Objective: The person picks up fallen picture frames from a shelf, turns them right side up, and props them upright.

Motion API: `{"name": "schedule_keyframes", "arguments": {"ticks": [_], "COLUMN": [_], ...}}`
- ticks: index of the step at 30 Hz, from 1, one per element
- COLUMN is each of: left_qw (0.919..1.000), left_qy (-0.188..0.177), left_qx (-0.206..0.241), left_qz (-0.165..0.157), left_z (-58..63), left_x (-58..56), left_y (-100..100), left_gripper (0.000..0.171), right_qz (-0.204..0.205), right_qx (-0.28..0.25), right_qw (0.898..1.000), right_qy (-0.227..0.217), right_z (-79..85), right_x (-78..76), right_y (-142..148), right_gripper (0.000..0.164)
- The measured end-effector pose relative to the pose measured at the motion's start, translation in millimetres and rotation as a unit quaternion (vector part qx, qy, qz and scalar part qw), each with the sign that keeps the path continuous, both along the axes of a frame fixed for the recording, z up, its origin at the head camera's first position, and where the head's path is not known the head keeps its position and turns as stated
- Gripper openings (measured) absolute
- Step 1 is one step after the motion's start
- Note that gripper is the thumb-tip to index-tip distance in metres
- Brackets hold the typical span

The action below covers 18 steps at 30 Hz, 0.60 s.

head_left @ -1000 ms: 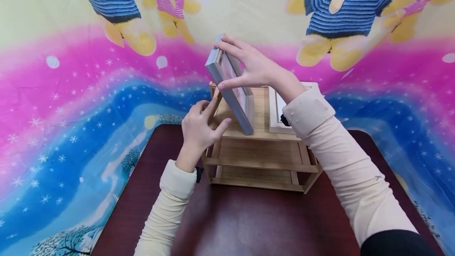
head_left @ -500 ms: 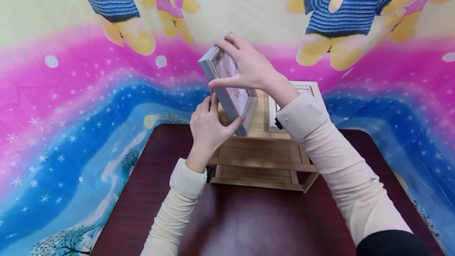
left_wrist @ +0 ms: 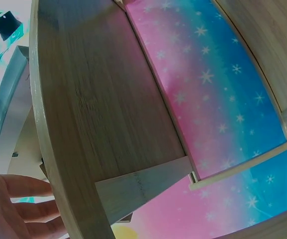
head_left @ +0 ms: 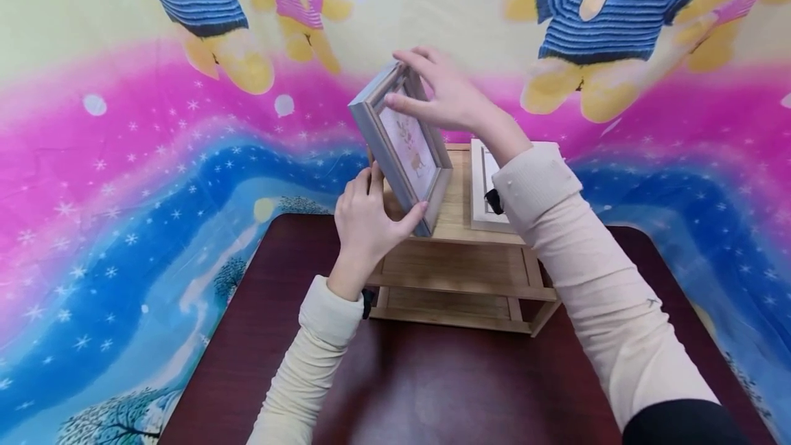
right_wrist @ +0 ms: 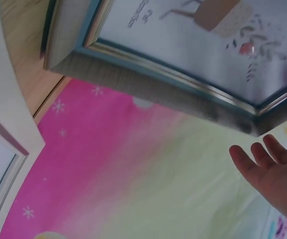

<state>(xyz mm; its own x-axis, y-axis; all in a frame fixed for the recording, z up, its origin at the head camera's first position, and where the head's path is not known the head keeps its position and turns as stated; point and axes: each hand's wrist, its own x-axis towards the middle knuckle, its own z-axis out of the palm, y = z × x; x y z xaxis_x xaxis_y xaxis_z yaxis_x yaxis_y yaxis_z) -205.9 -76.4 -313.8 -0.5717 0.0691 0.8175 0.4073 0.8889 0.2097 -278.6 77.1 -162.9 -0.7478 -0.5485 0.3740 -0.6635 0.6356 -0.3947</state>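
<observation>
A grey picture frame [head_left: 402,150] with a deer-like animal and a flower sprig in its picture stands tilted on the left part of the wooden shelf unit's top [head_left: 457,215]. My left hand [head_left: 371,215] holds its lower left side, thumb at the front lower edge and fingers at the left edge. In the left wrist view, these fingers [left_wrist: 31,204] lie beside the shelf board. My right hand [head_left: 454,95] is spread at the frame's upper corner, its thumb raised over the picture. Seen from the right wrist, the fingertips [right_wrist: 240,154] are just off the frame's corner.
A second, white picture frame [head_left: 485,218] lies on the right of the shelf top, partly behind the right sleeve. The two-tier shelf unit stands on a dark red table [head_left: 445,376]. A printed cloth [head_left: 185,156] hangs behind.
The left hand has moved right and up onto the frame. The frame has turned to show more of its picture. The right thumb has come off the left edge, and that hand has shifted up.
</observation>
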Motion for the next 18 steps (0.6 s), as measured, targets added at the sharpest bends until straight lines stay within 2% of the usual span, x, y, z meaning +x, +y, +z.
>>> {"name": "schedule_keyframes", "arguments": {"ticks": [6, 11, 18], "left_qw": [1.0, 1.0, 0.9998], "left_qy": [0.003, 0.002, -0.006], "left_qx": [-0.007, -0.008, -0.013], "left_qz": [0.004, 0.004, -0.011], "left_z": [-0.6, -0.8, -0.5], "left_x": [-0.5, -0.7, -2.4], "left_y": [0.2, -0.2, -4.8], "left_gripper": [0.083, 0.084, 0.084], "right_qz": [-0.029, -0.017, -0.017], "right_qx": [-0.01, -0.031, -0.081], "right_qw": [0.999, 0.998, 0.991], "right_qy": [-0.038, -0.057, -0.107], "right_z": [3.1, 1.1, -3.9], "right_x": [-16.3, -26.8, -31.7], "right_y": [4.7, 2.0, 2.2], "right_gripper": [0.069, 0.067, 0.064]}}
